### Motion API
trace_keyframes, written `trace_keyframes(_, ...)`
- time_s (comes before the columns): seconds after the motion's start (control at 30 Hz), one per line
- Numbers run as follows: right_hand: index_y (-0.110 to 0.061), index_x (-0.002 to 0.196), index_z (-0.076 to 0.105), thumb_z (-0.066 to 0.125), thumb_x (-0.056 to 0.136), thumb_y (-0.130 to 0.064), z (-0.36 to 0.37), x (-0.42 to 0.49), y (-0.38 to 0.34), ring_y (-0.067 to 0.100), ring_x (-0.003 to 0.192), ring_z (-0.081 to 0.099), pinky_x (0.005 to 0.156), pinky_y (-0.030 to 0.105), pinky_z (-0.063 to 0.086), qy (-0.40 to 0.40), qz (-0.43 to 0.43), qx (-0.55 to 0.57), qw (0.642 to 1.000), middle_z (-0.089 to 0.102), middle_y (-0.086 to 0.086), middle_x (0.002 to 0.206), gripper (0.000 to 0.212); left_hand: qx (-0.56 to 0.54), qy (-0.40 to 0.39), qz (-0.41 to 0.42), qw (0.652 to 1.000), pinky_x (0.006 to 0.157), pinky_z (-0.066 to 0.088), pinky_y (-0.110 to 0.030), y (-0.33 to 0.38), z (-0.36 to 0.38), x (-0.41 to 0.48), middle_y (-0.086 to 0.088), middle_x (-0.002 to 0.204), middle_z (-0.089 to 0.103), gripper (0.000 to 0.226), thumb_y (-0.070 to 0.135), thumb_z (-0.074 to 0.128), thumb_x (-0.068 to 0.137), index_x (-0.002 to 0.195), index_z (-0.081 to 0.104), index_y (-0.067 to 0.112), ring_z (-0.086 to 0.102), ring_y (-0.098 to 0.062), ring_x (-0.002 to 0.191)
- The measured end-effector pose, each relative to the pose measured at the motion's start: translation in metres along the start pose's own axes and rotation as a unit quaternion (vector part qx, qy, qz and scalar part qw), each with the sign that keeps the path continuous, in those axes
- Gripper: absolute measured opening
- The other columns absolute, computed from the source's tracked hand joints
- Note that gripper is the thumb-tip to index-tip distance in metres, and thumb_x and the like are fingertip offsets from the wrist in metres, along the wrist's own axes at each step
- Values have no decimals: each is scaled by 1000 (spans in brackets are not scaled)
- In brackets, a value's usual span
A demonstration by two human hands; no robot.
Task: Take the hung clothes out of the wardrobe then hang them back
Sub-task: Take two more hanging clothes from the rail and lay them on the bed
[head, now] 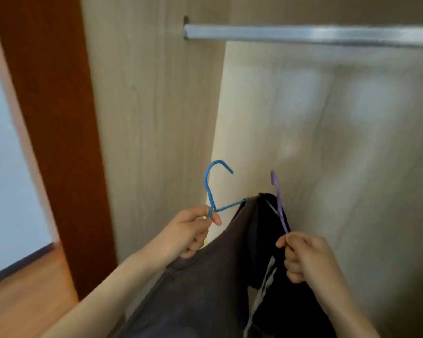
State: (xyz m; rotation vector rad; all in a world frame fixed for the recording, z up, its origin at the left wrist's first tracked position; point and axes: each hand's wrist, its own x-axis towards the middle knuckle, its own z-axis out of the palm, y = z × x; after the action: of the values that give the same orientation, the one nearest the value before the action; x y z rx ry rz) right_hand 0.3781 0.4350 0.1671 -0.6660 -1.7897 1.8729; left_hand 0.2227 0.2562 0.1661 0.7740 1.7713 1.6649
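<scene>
Dark, soft clothes (205, 289) droop from two thin hangers held low in the wardrobe, below the bare metal rail (303, 35). Left hand (188, 234) fingers pinch the blue hanger (211, 189) at its neck; right hand (303, 257) is closed around the purple hanger (279, 206). Cloth looks light and floppy, so the necks seem the best hold. Side panel (156, 118) stands close left; room opens rightward.

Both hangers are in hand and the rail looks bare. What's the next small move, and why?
Probably raise the left hand so the blue hanger hooks over the rail. Its hook is upright and sits nearer the rail's left end, while the right hand holds the purple hanger lower, edge-on.
</scene>
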Motion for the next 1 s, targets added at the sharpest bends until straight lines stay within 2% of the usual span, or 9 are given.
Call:
trace_keyframes(0.13,3,73,50,32,101,-4,35,-25,68,5,29,18,41,9,19,-148,134,-51,978,24,-2,40,33,-15,92,-94,991,38,13,-12,-72,-40,-85,5,50,29,24,3,36,100,99,59,9,19,-8,38)
trace_keyframes(0.27,2,73,52,35,102,-9,83,-52,111,8,29,21,39,12,16,-304,269,-98,908,28,1,41,36,-65,202,-171,962,36,16,-11,-116,-61,-189,-1,55,27,16,7,42,100,99,58,4,20,-10,40)
trace_keyframes(0.37,2,71,53,36,101,-8,129,-69,124,10,30,23,38,16,15,-395,298,-133,859,29,1,42,36,-101,324,-210,917,39,12,-10,-134,-72,-253,-1,57,22,21,5,37,102,100,58,3,17,-8,42)
trace_keyframes(0.47,0,71,52,35,101,-7,179,-81,128,9,31,19,40,15,13,-467,292,-133,824,27,2,45,35,-103,427,-201,876,41,11,-13,-135,-88,-300,-1,57,20,22,7,37,103,100,57,2,15,-9,43)
trace_keyframes(0.67,1,73,50,34,100,-3,300,-91,121,5,36,14,45,17,12,-576,215,-84,784,22,2,48,31,-98,612,-120,776,38,14,-13,-117,-134,-372,1,56,23,22,7,36,102,100,57,2,16,-10,44)
trace_keyframes(0.8,0,74,52,36,97,1,393,-103,122,8,39,14,42,19,13,-625,149,-67,763,22,2,48,29,-100,674,-108,724,36,17,-15,-124,-178,-409,1,54,26,27,10,36,103,98,60,-2,19,-10,43)
trace_keyframes(1.0,1,74,51,36,97,0,544,-111,148,10,41,15,43,22,13,-640,77,-88,760,22,1,49,28,-106,741,-103,655,39,14,-19,-151,-283,-435,1,53,29,29,10,37,103,85,57,-1,21,-9,39)
